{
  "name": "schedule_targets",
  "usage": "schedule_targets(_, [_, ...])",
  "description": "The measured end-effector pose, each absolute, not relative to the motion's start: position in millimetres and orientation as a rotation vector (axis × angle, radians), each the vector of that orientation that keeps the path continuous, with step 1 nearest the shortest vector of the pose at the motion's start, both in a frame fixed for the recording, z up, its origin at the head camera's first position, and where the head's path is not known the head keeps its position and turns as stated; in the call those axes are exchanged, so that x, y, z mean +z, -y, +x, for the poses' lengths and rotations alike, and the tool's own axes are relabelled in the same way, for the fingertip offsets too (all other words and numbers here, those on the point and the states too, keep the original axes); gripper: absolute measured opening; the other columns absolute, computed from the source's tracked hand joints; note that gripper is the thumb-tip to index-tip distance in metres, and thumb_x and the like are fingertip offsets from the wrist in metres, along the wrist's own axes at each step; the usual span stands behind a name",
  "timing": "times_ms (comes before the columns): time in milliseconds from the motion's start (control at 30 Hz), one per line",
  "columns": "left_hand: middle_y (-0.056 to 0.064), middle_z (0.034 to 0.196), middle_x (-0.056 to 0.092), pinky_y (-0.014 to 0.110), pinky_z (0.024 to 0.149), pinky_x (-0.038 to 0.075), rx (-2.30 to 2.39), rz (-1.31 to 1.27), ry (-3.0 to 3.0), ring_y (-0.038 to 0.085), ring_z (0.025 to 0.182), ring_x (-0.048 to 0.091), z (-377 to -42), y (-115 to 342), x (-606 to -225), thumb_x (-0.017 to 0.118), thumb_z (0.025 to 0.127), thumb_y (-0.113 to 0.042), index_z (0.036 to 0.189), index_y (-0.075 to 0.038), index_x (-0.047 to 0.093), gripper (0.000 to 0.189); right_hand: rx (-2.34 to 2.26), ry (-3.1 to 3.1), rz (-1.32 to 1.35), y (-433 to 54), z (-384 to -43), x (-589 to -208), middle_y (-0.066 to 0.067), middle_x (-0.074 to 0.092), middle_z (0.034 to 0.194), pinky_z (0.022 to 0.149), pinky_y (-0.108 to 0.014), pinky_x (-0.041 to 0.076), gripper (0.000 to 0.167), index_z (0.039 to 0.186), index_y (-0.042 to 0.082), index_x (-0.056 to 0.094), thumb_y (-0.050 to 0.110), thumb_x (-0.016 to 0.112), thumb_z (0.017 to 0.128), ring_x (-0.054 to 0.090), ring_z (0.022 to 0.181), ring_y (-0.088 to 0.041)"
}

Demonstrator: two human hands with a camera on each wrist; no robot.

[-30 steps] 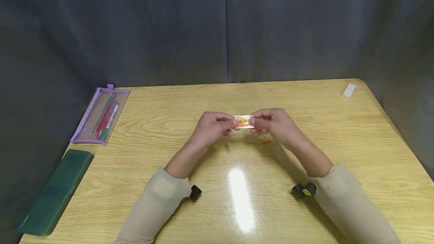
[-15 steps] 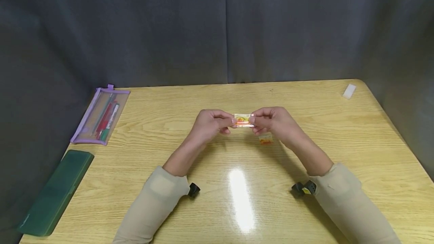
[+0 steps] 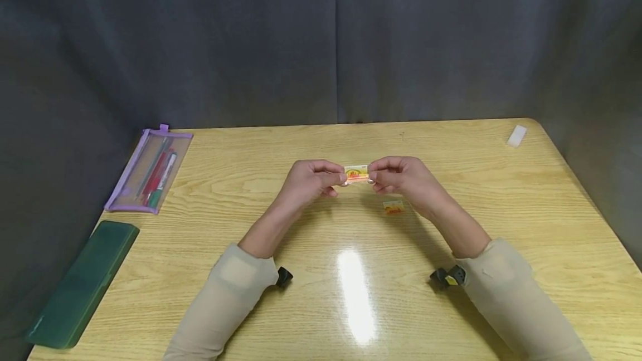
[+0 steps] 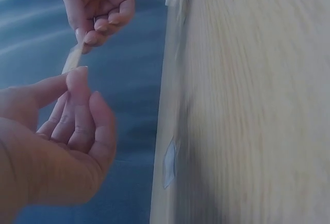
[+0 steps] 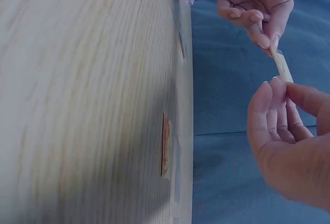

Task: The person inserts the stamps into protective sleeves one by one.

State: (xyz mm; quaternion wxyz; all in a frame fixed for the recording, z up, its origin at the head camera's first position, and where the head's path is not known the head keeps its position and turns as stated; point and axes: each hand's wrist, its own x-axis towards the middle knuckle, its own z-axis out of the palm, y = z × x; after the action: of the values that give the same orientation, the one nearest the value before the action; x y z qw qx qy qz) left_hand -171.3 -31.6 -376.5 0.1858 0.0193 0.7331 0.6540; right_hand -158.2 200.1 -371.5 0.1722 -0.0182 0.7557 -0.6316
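Held up over the table is a small, flat, shiny wrapper-like piece (image 3: 356,173), printed yellow and orange. My left hand (image 3: 308,183) pinches its left end between thumb and fingers. At the other end, my right hand (image 3: 408,183) pinches it the same way. Both wrist views show it nearly edge-on, as a pale strip (image 4: 72,59) spanning the two hands. A similar yellow-orange printed piece (image 3: 393,207) lies on the table just below the right hand. In the right wrist view that orange piece (image 5: 165,147) appears slightly raised off the wood.
On the left are a purple-edged mesh pouch (image 3: 149,171) with pens inside and a dark green case (image 3: 84,286). A small white block (image 3: 516,135) lies at the back right corner. Dark curtains (image 3: 321,43) border the wooden table (image 3: 301,316).
Both hands have moved slightly up and to the left, carrying the pinched piece, and its printed face now shows more flatly. The piece on the table has stayed put.
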Motion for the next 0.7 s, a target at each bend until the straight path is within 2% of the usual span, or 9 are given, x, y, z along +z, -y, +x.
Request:
schedule_targets(400, [0.008,0.093,0.078,0.05,0.085,0.062,1.775,0.022,-2.11,0.021,0.063,0.068,-178.6,34.6,-369.4,0.078,0.089,-0.017,0.101,-0.009,0.078,0.014,-1.717,-2.194,-0.06,-200.3,-163.4,-366.5,-0.003,0.07,0.096,0.084,-0.033,0.062,0.029,0.123,-0.008,0.064,0.008,0.06,0.099,0.069,0.086,-0.02])
schedule_targets(633, [0.007,0.095,0.076,0.051,0.091,0.06,1.686,0.066,-2.118,0.039,0.084,0.073,-182.3,36.2,-366.1,0.077,0.091,-0.021,0.103,-0.009,0.079,0.017,-1.658,-2.214,-0.066,-199.0,-165.1,-365.8,0.0,0.07,0.094,0.086,-0.037,0.061,0.03,0.123,-0.005,0.066,0.015,0.063,0.1,0.07,0.086,-0.023])
schedule_targets(700, [0.009,0.096,0.076,0.052,0.091,0.06,1.699,0.059,-2.094,0.039,0.082,0.074,-182.5,35.8,-366.8,0.076,0.092,-0.019,0.104,-0.008,0.078,0.016,-1.676,-2.232,-0.057,-198.8,-165.8,-367.0,0.001,0.07,0.094,0.086,-0.036,0.062,0.03,0.123,-0.002,0.067,0.018,0.062,0.101,0.07,0.086,-0.023])
